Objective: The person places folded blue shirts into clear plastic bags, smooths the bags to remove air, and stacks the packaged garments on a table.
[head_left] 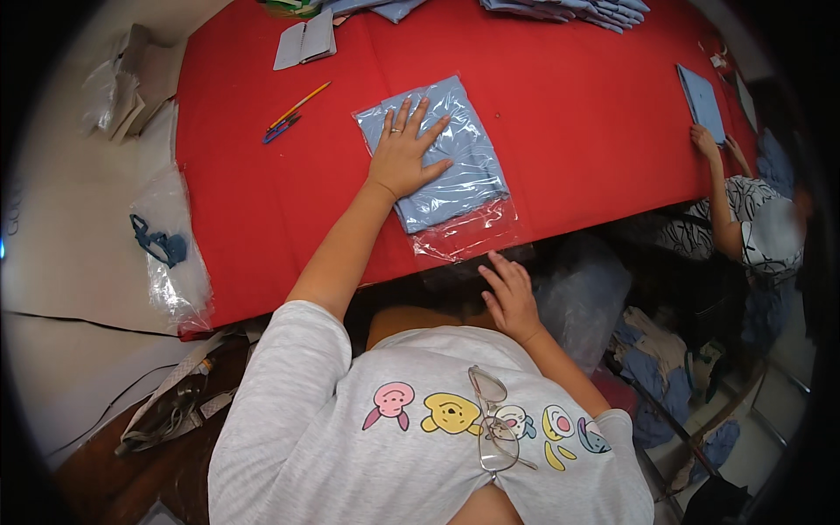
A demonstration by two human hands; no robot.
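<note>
A folded light-blue garment (468,166) lies flat on the red-covered table inside a clear plastic bag (464,234). The bag's loose end reaches past the garment toward the table's near edge. Spread over the upper part of the package is my left hand (405,156), palm down with fingers apart and a ring on one finger. My right hand (511,297) hovers near the table edge, just below the bag's loose end. Its fingers are apart and slightly bent, with nothing seen in them.
Left of the package lie a yellow pencil (299,105) and a blue pen (282,129). An open notebook (306,42) and stacked blue garments (573,9) sit at the far side. At the right, another person's hands hold a folded blue piece (700,103). Fabric (656,363) hangs below.
</note>
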